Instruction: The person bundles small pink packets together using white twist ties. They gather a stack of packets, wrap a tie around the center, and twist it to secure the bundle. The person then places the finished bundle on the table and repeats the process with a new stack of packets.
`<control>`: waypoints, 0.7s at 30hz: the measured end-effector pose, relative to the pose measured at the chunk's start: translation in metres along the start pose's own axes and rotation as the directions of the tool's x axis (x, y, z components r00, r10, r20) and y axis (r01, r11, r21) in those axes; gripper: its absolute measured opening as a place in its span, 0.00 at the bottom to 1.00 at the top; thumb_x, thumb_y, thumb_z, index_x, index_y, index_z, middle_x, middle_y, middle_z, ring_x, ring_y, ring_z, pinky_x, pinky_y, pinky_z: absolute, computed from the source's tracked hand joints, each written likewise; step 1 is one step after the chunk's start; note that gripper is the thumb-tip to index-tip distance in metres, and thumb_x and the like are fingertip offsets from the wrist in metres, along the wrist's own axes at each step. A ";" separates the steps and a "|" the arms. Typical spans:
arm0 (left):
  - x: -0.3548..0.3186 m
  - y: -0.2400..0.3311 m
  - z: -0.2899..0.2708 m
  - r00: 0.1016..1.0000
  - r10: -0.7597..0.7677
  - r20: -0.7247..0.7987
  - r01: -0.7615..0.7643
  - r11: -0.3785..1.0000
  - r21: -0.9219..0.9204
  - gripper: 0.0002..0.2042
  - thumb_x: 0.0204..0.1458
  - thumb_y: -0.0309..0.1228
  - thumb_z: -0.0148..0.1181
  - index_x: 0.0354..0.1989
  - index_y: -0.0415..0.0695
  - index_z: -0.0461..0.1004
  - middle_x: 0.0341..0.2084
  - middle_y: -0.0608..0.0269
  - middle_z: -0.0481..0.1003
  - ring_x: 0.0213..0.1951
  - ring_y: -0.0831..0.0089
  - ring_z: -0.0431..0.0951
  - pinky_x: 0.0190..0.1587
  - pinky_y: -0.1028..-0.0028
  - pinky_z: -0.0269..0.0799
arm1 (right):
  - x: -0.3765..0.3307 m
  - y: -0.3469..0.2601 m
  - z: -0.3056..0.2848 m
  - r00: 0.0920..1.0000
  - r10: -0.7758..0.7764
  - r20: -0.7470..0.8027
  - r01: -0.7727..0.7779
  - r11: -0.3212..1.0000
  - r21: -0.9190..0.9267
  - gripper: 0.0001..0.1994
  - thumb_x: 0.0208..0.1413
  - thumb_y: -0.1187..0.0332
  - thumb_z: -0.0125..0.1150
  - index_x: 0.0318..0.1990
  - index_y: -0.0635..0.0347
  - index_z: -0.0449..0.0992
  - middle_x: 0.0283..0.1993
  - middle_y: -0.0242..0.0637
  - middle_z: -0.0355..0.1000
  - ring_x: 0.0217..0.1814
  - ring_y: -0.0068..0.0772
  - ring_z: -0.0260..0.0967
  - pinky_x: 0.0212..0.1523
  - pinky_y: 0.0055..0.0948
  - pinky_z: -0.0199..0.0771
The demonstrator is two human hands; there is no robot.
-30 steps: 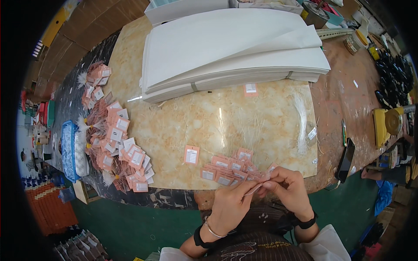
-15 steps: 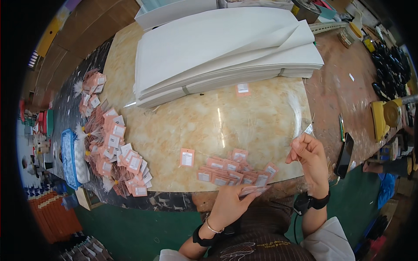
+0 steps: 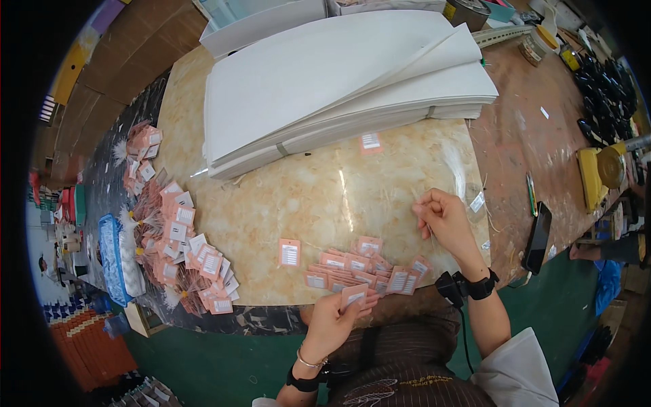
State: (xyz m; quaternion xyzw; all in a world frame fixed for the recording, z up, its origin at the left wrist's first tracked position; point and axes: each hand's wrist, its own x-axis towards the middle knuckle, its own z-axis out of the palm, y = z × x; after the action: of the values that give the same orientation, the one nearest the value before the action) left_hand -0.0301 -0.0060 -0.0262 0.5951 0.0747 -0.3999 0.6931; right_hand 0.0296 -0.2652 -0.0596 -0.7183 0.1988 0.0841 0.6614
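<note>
My left hand (image 3: 333, 319) holds a small pink tag (image 3: 354, 296) at the table's near edge. Just beyond it lies a row of several pink tags (image 3: 359, 268) overlapping on the marble top (image 3: 291, 197). A single pink tag (image 3: 289, 252) lies apart to their left. My right hand (image 3: 442, 216) is raised over the table's right side, fingers pinched together near thin clear strings (image 3: 468, 197); whether it grips one is too fine to see. A black wrist device (image 3: 468, 288) is strapped on my right wrist.
A thick stack of white sheets (image 3: 339, 81) covers the far half of the table. A heap of pink tags (image 3: 178, 237) runs down the left edge beside a blue tray (image 3: 108, 258). One more tag (image 3: 371, 142) lies near the stack. A black phone (image 3: 539, 237) and pen (image 3: 531, 193) lie right.
My hands were together at the near edge working on a tag. My right hand has since moved away, up and to the right; my left stays low with a tag.
</note>
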 end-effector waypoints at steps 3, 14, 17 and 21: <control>0.001 0.008 0.002 0.999 0.002 -0.045 -0.002 1.000 -0.011 0.12 0.59 0.20 0.47 0.49 0.26 0.69 0.42 0.46 0.76 0.46 0.62 0.78 0.48 0.70 0.77 | -0.004 -0.012 0.001 0.991 -0.081 -0.103 0.085 0.996 0.034 0.05 0.56 0.76 0.56 0.37 0.68 0.70 0.19 0.33 0.69 0.17 0.18 0.65 0.18 0.20 0.65; 0.011 0.023 0.024 0.975 0.160 -0.154 -0.171 0.983 -0.062 0.07 0.53 0.19 0.58 0.39 0.30 0.78 0.33 0.57 0.80 0.36 0.76 0.79 0.39 0.78 0.78 | -0.095 -0.050 0.020 0.998 -0.043 0.048 0.022 0.924 0.381 0.02 0.57 0.78 0.55 0.36 0.68 0.69 0.26 0.37 0.72 0.25 0.24 0.71 0.26 0.21 0.73; 0.010 0.036 0.034 0.953 0.212 -0.216 -0.218 0.976 -0.001 0.07 0.53 0.19 0.58 0.39 0.31 0.78 0.32 0.59 0.80 0.34 0.80 0.77 0.36 0.81 0.75 | -0.114 -0.046 0.041 0.989 0.005 0.145 -0.066 0.907 0.415 0.02 0.57 0.79 0.56 0.35 0.69 0.71 0.29 0.38 0.73 0.28 0.22 0.72 0.27 0.20 0.74; 0.005 0.030 0.035 0.927 0.281 -0.248 -0.271 0.960 0.073 0.08 0.53 0.20 0.58 0.40 0.30 0.77 0.31 0.60 0.80 0.34 0.82 0.75 0.36 0.82 0.73 | -0.117 -0.039 0.053 0.989 0.001 0.146 -0.053 0.934 0.354 0.04 0.57 0.78 0.57 0.35 0.70 0.70 0.29 0.40 0.74 0.27 0.23 0.73 0.27 0.20 0.74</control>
State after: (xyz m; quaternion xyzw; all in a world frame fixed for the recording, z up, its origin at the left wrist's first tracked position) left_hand -0.0203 -0.0397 0.0037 0.6590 0.0716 -0.2197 0.7157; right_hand -0.0537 -0.1905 0.0150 -0.5755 0.1728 0.1071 0.7921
